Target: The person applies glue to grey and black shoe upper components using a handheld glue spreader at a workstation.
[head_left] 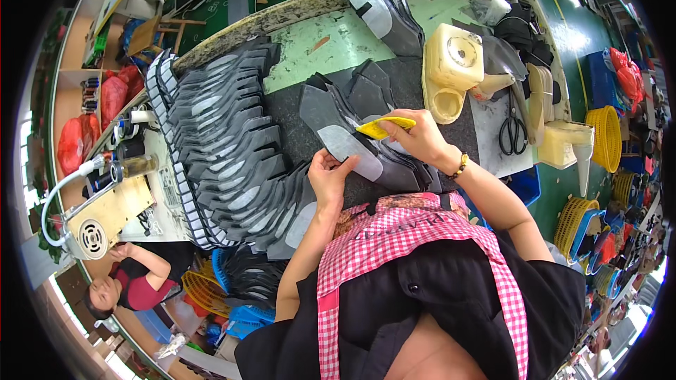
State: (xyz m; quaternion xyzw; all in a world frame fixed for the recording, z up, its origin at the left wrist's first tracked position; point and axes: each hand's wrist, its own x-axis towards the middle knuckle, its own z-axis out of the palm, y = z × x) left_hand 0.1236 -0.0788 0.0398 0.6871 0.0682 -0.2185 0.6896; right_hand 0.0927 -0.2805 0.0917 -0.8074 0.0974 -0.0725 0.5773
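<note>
My right hand (417, 137) grips a yellow brush-like tool (384, 127) and holds it over a dark grey shoe-upper piece with a pale grey patch (346, 146). My left hand (329, 177) presses down on the near edge of that same piece, fingers bent on it. The piece lies on a dark mat (296, 123) on the green worktable (331, 42), with a few more grey pieces (366, 95) fanned out just behind it.
A long overlapping row of grey pieces (225, 148) fills the table's left side. A cream plastic jug (454, 63) and small cup (445, 104) stand at the right, black scissors (512, 132) beyond. Another person (130, 285) sits lower left. Yellow baskets (605, 137) are at right.
</note>
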